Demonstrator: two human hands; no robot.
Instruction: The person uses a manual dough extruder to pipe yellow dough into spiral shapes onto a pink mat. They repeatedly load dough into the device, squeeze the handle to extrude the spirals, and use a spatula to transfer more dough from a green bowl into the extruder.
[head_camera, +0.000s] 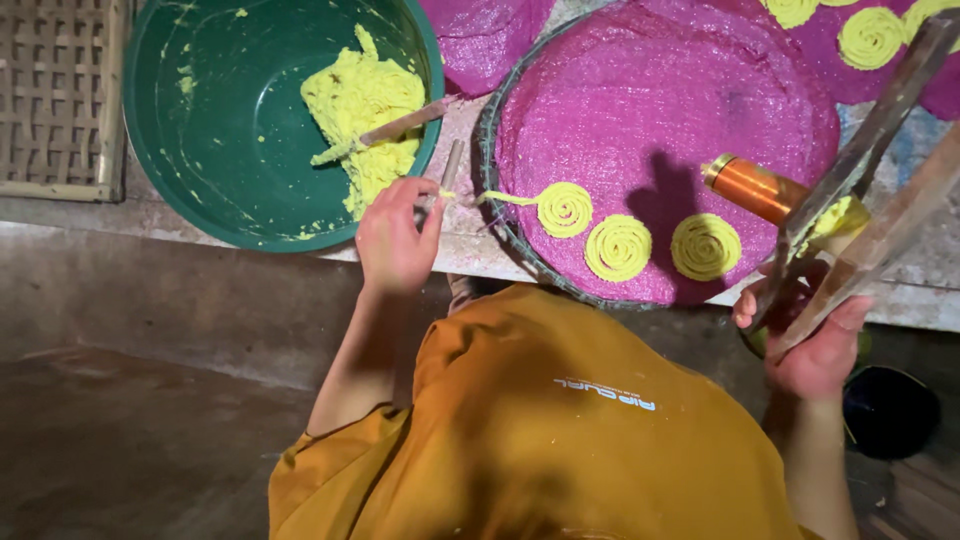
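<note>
dough spirals (617, 246), three, yellow, in a row on pink mesh (650, 90) over round tray (497, 222), near its front edge; leftmost spiral with a tail of dough trailing off toward the left hand. left hand (395, 243) closed around thin stick (447, 178) at the tray's left rim, tip touching that tail. right hand (815, 340) gripping wooden press handles (880, 190), fingers curled tight; copper barrel (752, 187) of press tilted above the mesh, just beside the rightmost spiral, dough smeared at its top. green basin (215, 120) to the left, lump of yellow dough (362, 110) inside with a spatula (405, 122) stuck in. more spirals (868, 36) on far mesh, top right. woven mat (60, 95) far left.
</note>
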